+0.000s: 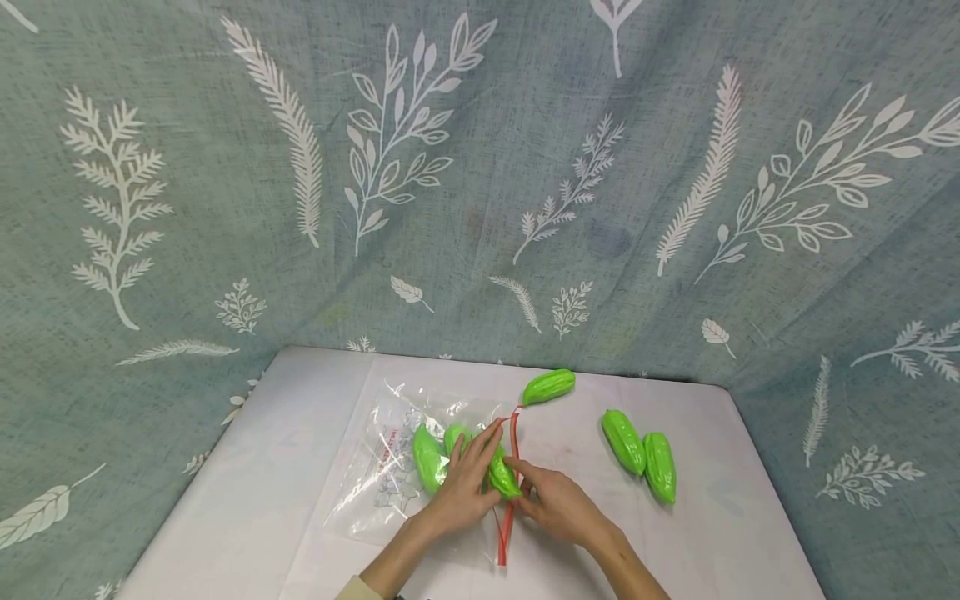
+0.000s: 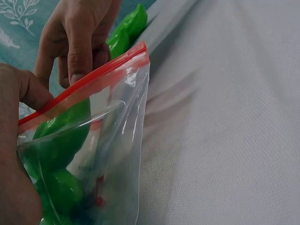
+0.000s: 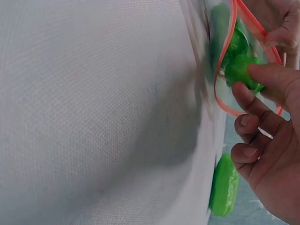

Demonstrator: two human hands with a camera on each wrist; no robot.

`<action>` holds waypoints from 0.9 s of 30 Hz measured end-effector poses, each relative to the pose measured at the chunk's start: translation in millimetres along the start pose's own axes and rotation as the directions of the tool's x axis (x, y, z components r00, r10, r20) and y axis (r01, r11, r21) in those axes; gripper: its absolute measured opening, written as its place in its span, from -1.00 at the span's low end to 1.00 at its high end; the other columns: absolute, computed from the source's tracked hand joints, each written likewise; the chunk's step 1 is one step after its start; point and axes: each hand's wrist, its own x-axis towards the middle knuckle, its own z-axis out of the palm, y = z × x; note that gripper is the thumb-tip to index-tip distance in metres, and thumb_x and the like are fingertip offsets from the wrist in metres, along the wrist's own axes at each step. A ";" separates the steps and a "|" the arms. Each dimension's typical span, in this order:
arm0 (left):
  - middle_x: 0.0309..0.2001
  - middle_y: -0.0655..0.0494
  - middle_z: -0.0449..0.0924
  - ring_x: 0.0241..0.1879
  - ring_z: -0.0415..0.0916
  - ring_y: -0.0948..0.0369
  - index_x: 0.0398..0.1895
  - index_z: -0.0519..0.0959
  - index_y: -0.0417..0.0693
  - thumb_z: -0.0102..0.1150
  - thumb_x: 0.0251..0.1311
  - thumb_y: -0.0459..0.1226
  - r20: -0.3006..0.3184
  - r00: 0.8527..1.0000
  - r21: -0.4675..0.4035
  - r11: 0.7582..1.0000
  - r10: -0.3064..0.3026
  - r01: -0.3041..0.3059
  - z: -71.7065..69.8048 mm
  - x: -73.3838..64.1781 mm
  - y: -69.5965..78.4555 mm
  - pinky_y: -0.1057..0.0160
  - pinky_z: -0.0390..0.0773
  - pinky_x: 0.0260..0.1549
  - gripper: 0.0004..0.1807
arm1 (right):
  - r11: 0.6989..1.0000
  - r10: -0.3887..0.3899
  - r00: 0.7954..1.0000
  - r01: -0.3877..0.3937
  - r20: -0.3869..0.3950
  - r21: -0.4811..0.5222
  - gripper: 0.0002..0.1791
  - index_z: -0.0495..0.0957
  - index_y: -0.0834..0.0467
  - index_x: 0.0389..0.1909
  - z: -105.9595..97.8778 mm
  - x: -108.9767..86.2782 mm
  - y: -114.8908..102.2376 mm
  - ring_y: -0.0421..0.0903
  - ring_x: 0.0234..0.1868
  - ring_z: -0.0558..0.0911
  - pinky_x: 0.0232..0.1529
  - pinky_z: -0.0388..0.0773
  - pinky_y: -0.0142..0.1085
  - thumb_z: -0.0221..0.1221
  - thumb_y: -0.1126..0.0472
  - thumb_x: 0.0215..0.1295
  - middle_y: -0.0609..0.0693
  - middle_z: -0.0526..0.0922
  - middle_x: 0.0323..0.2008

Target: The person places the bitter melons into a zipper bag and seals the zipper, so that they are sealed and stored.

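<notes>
A clear zip bag point(image 1: 375, 500) with a red-edged mouth lies flat on the table, two green ridged gourds point(image 1: 430, 460) inside it. Another gourd point(image 1: 504, 475) sits at the mouth, its near end showing in the right wrist view. My left hand point(image 1: 468, 483) spreads over the bag and holds its red rim point(image 2: 89, 80) with thumb and fingers. From the other side, my right hand point(image 1: 558, 500) pinches the end of the gourd at the opening point(image 3: 241, 70) between thumb and forefinger. Its other fingers are curled.
One loose gourd point(image 1: 549, 387) lies beyond the bag's mouth, by the table's far edge. Two more gourds point(image 1: 623, 442) lie side by side at the right on the white tablecloth point(image 1: 720, 517). A patterned grey-green curtain point(image 1: 480, 208) hangs behind the table.
</notes>
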 end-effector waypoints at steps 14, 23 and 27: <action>0.58 -0.10 0.02 0.53 0.06 -0.02 0.55 0.07 -0.31 0.21 -0.17 -0.30 -0.008 1.000 -0.003 1.000 0.005 -0.005 2.2 -0.9 -0.5 -0.41 -0.15 0.41 0.06 | 1.000 0.025 0.997 -0.025 -0.071 -0.002 -0.50 0.43 0.00 0.29 1.2 1.4 -2.5 -0.35 -0.28 0.59 -0.26 0.61 -0.30 0.28 0.12 0.37 -0.23 0.66 -0.25; 0.58 -0.11 0.01 0.54 0.05 -0.01 0.56 0.06 -0.29 0.21 -0.15 -0.29 -0.005 1.000 0.012 1.000 0.006 -0.005 1.1 -1.1 -0.1 -0.41 -0.14 0.41 0.06 | 1.000 0.029 0.998 -0.028 -0.053 0.007 -0.51 0.43 -0.06 0.29 1.7 3.3 -1.3 -0.32 -0.25 0.61 -0.22 0.61 -0.27 0.28 0.15 0.38 -0.21 0.67 -0.22; 0.59 -0.08 -0.01 0.55 0.02 0.02 0.57 0.04 -0.26 0.19 -0.13 -0.29 0.011 1.000 0.010 1.000 -0.007 0.007 0.7 -0.5 -0.5 -0.39 -0.17 0.43 0.06 | 1.000 0.021 0.998 -0.021 -0.057 0.000 -0.52 0.43 -0.06 0.29 1.0 3.7 -1.5 -0.32 -0.26 0.60 -0.22 0.61 -0.28 0.26 0.17 0.39 -0.20 0.67 -0.23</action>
